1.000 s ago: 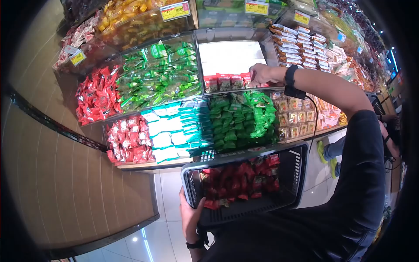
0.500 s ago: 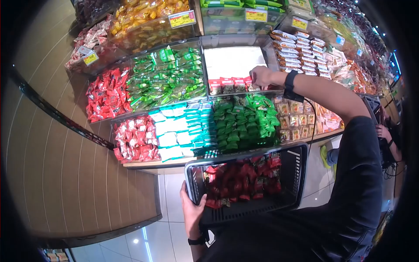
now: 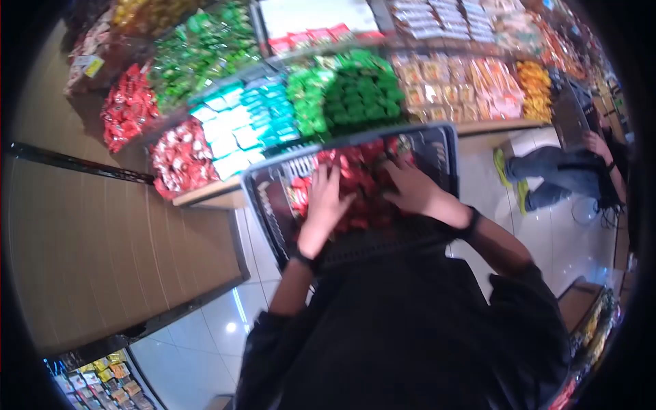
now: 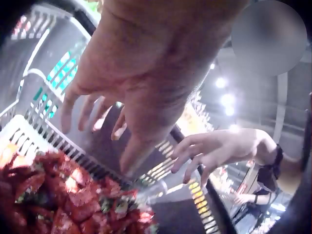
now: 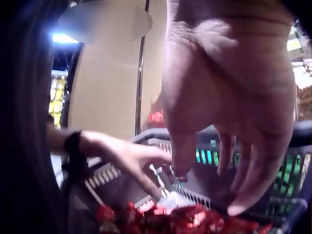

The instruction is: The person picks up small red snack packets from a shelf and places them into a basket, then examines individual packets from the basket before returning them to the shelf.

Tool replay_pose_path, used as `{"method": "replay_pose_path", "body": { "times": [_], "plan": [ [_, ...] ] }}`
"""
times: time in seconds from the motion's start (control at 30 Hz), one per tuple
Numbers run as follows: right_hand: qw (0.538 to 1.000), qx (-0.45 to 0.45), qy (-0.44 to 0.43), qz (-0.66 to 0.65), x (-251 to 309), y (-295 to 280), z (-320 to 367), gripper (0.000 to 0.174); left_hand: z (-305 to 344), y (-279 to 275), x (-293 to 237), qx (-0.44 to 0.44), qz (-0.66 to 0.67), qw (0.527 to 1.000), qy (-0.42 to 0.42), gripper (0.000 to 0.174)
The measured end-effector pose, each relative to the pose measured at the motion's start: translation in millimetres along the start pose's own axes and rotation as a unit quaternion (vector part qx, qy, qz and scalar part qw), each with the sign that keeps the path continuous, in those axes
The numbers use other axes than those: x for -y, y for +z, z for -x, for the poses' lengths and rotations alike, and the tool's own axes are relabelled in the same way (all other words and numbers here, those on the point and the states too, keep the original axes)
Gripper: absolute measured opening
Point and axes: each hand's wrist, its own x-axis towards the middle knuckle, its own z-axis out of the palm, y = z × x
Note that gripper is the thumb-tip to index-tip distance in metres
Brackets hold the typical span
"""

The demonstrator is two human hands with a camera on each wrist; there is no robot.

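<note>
Both hands are over a dark shopping basket (image 3: 449,160) holding several small red snack packets (image 3: 355,171). My left hand (image 3: 326,203) is above the packets on the basket's left side, fingers spread and loosely bent. On the other side, my right hand (image 3: 418,190) reaches in from the right with its fingers pointing down. Neither hand grips anything. In the left wrist view, the left hand (image 4: 146,73) hangs over the red packets (image 4: 73,195), its fingertips above them. The right wrist view shows the right hand (image 5: 229,92) with fingertips close over the packets (image 5: 180,219).
A shelf beyond the basket displays green packets (image 3: 362,96), white-and-teal packets (image 3: 229,130) and red packets (image 3: 181,160). Above is a white-lined bin (image 3: 318,12) with a red row. A brown panel (image 3: 123,253) stands left. A person in jeans (image 3: 560,167) is at the right.
My right hand has left the red row in the white-lined bin and come down over the basket. The left hand has let go of the basket's left rim and moved over the packets inside.
</note>
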Motion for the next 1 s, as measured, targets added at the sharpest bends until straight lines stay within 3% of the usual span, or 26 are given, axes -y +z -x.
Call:
{"method": "replay_pose_path", "body": {
  "times": [0.03,0.07,0.1,0.13,0.27,0.37,0.43,0.5,0.57,0.63,0.7,0.77,0.83,0.9,0.93,0.97,1.0],
  "plan": [
    [0.999,0.012,0.041,0.033,-16.5,28.9,-8.9,0.067,-8.5,23.9,9.3,0.043,-0.02,0.999,-0.024,0.089],
    [0.991,0.044,0.122,-0.017,-20.7,38.9,-25.1,0.073,-19.9,28.0,-2.9,0.113,-0.069,0.988,-0.084,0.098],
    [0.992,-0.027,0.123,0.005,-33.6,60.8,-35.3,0.076,-22.3,57.1,16.4,0.093,-0.033,0.994,-0.055,0.099],
    [0.987,-0.096,0.122,0.027,-47.6,84.7,-43.3,0.078,-21.5,69.1,19.5,0.106,-0.076,0.99,-0.049,0.096],
    [0.981,-0.066,0.143,0.117,-62.7,113.4,-58.9,0.075,-22.9,79.4,10.7,0.144,-0.151,0.975,-0.074,0.087],
    [0.981,-0.055,0.158,0.093,-61.0,110.6,-60.9,0.075,-23.9,83.3,9.7,0.151,-0.146,0.974,-0.089,0.084],
    [0.975,-0.096,0.156,0.129,-58.5,117.6,-66.3,0.076,-23.8,88.7,8.8,0.15,-0.174,0.971,-0.066,0.077],
    [0.963,-0.147,0.15,0.167,-68.4,132.5,-81.2,0.078,-23.2,111.5,20.8,0.118,-0.239,0.963,-0.038,0.075],
    [0.957,-0.167,0.13,0.196,-81.6,148.2,-89.5,0.064,-19.2,122.3,28.8,0.065,-0.238,0.969,0.003,0.067],
    [0.958,-0.157,0.129,0.203,-80.8,150.1,-87.7,0.056,-20.5,126.3,30.6,0.066,-0.206,0.976,-0.015,0.068],
    [0.972,-0.063,0.148,0.173,-86.4,155.4,-92.3,0.053,-15.7,109.8,25.4,0.074,-0.18,0.981,0.001,0.068],
    [0.975,-0.075,0.142,0.157,-89.3,154.4,-92.6,0.051,-15.5,104.0,28.0,0.098,-0.141,0.985,-0.011,0.066],
    [0.978,-0.081,0.135,0.138,-90.8,150.3,-88.8,0.049,-15.8,99.8,36.1,0.058,-0.126,0.99,0.008,0.058],
    [0.987,-0.109,0.108,0.056,-86.8,131.2,-81.3,0.048,-21.3,131.8,70.5,-0.029,0.032,0.996,-0.077,0.046],
    [0.991,-0.067,0.117,0.0,-85.3,115.8,-82.8,0.052,-25.1,84.5,38.2,-0.026,-0.002,0.997,-0.069,0.035],
    [0.991,-0.065,0.117,0.0,-85.2,110.4,-79.0,0.052,-25.5,70.5,32.4,-0.08,0.026,0.995,-0.056,0.028],
    [0.989,-0.123,0.055,-0.059,-85.5,108.1,-73.3,0.053,-25.3,54.3,24.8,-0.106,0.071,0.991,-0.041,0.024]
  ]
}}
